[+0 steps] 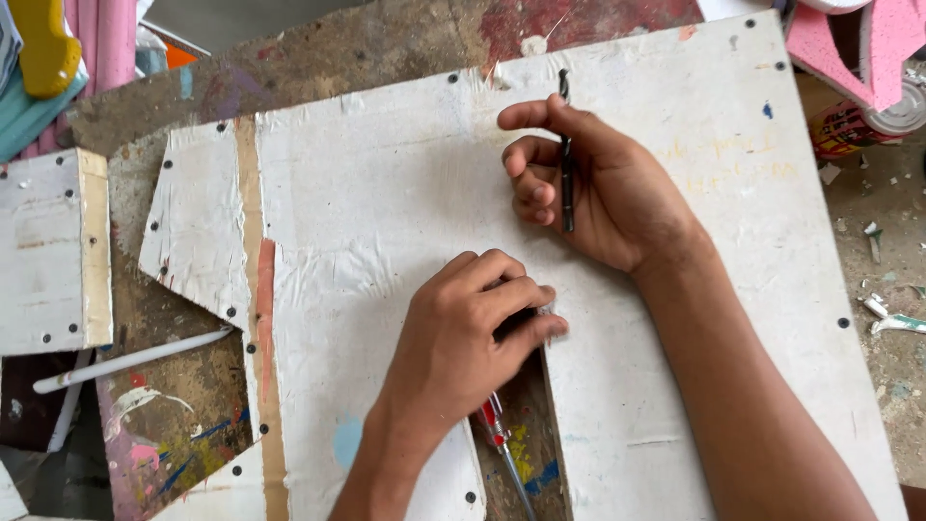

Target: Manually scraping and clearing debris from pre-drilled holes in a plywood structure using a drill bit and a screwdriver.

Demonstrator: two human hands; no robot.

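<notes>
My right hand [608,188] rests on a large white painted board [386,203] near its far edge and is shut on a thin black pen-like tool [566,183], which points away from me. My left hand [473,333] lies closer to me, its fingers curled shut and pressed on the board at the top of a narrow notch [526,425]. A red-handled screwdriver [496,426] lies in that notch. Its handle end runs under my left palm, and I cannot tell whether the hand grips it.
A smaller white panel [53,251] lies at the left beside a white rod [130,360]. The paint-stained workbench [174,425] shows around the board. Pink foam shapes [868,43] and a can sit at the top right, and a yellow object [43,48] at the top left.
</notes>
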